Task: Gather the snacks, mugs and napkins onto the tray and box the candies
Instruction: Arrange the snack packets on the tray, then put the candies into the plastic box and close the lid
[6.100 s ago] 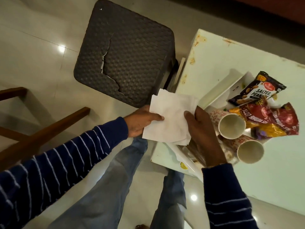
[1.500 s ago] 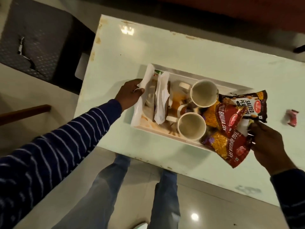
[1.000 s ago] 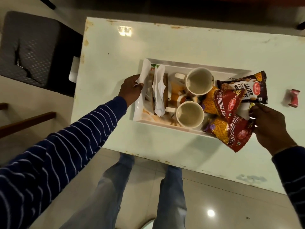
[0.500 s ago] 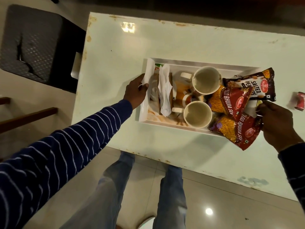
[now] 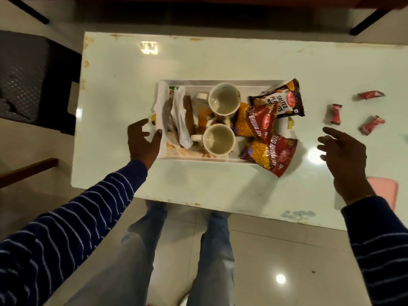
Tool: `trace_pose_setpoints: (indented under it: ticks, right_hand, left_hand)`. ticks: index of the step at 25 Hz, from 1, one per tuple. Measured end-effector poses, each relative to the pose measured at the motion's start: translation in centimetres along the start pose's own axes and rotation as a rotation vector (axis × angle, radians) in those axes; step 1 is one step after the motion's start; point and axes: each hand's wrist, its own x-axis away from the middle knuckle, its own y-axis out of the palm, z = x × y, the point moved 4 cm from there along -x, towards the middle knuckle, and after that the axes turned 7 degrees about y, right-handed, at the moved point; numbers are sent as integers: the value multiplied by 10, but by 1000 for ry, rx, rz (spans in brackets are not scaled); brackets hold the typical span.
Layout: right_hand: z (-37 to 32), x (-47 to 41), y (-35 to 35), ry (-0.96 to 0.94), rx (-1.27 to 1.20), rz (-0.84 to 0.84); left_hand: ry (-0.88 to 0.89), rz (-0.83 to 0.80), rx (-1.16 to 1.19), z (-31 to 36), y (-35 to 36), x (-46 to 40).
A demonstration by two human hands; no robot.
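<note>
White rectangular tray (image 5: 220, 83) sits mid-surface, loaded; I judge gathering finished. My left hand (image 5: 142, 143), grip wide, steadies its nine-o'clock rim; right hand (image 5: 344, 155), grip wide and empty, faces red-wrapped candies (image 5: 335, 114) at three o'clock.

A white table (image 5: 220, 62) with rust-stained, chipped edges fills the middle of the view, its glossy top catching a ceiling light's reflection. It stands on a floor of pale glossy tiles (image 5: 265, 250) showing bright light spots. To the left sits a dark textured plastic stool (image 5: 26, 76), with a wooden furniture rail (image 5: 28, 171) below it. Dark furniture legs (image 5: 373, 18) cross the top corners.
</note>
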Motion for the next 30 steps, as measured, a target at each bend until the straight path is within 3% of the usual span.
trace_pose_setpoints:
  ticks: [3,6,8,12,15,19,21,25,30]
  right_hand:
    - [11,16,-45,36,-53,22]
    - [13,27,-79,65,-75,54]
    - [12,28,-96,75,-70,94]
    - [25,40,-118,113,-78,211]
    - [52,56,-123,173,-32,317]
    - [76,70,-126,134,226,368]
    - [83,66,-119,77,403,332]
    - [100,40,-116,144,667,295]
    - [114,22,-125,-24,602,274]
  left_hand:
    - [158,60,-26,36,-3,31]
    - [589,20,-180,93,9,65]
    - [841,-90,-240,128,29,97]
    - [1041,-409,-72,169,78,162]
    - [1030,-674,-10,180,112,197]
    - [812,-901,37,177,140,228]
    - [733,-946,21,173,151,234]
    - [649,-1060,-53,171,187,241]
    - [565,-1136,-168,185,248,255]
